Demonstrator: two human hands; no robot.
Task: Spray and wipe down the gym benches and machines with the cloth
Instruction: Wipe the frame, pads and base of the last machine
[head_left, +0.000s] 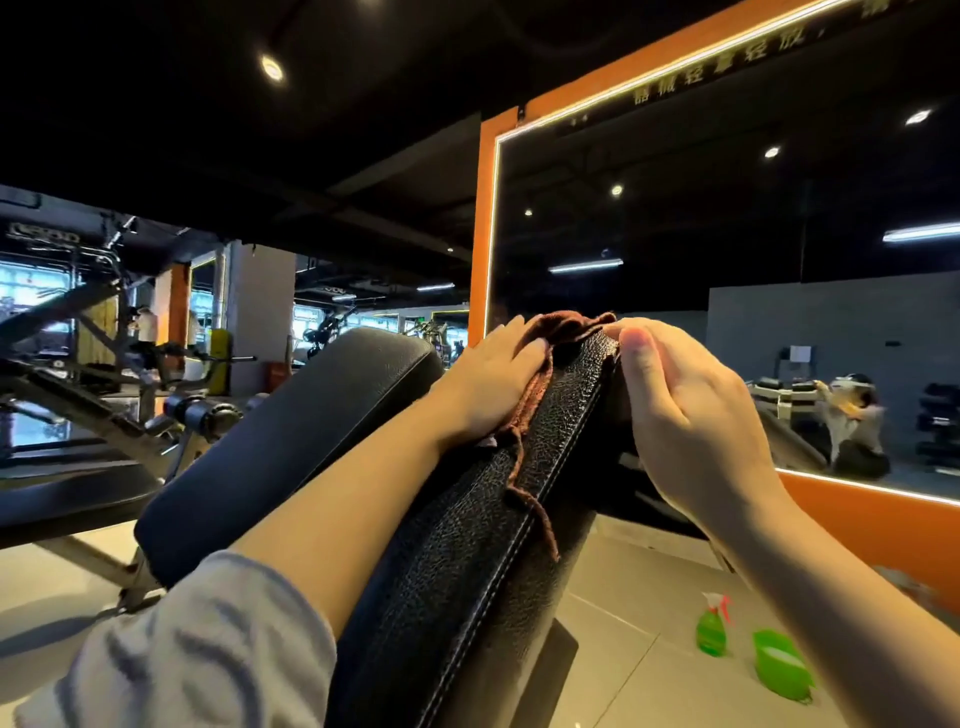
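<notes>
While both hands are working at the top of the raised black bench pad (498, 519) in the middle of the frame, the left hand (498, 384) is lying flat with straight fingers on the brown cloth (545, 374), pressing it against the pad's upper left side rather than gripping it; the cloth is bunching over the pad's top edge and trailing down along the stitched seam toward the lower centre; the right hand (680, 410) is curling round the pad's upper right edge, thumb on the near face and fingers wrapping behind, touching the cloth's top fold near the fingertips; whether it is also pinching the cloth I cannot tell. A pale patterned sleeve (197, 649) is covering the left forearm at the lower left; a second black pad (291, 431) is sitting just beside the first, to the left of centre. At the lower right, a green spray bottle (712, 626) with a red and white trigger is standing on the pale tiled floor (628, 597), with a green container (782, 665) near it, both well apart from the hands. An orange-framed mirror (480, 234) is filling the upper right, reflecting ceiling lights and a crouching person; gym machines (93, 332) are standing in the dim left background.
</notes>
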